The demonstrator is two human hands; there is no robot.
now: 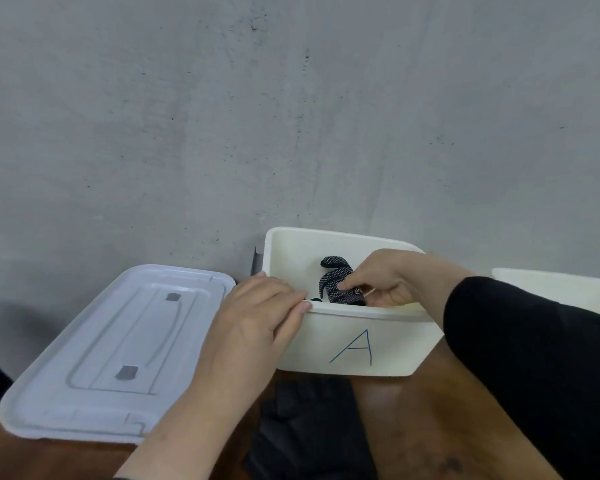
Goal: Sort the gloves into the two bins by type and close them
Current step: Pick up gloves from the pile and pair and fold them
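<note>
A white bin marked "A" in blue stands open on the brown table against the wall. Inside it lies a black glove with white dots. My right hand reaches over the bin's front rim and pinches that glove. My left hand grips the bin's front left corner, fingers over the rim. A second white bin shows at the right edge, mostly hidden behind my black sleeve. A pile of plain black gloves lies on the table in front of bin A.
A white lid with two grey tape patches lies flat on the table left of bin A. A grey concrete wall rises directly behind the bins. A small dark metal bracket sits at the wall beside the bin's back left corner.
</note>
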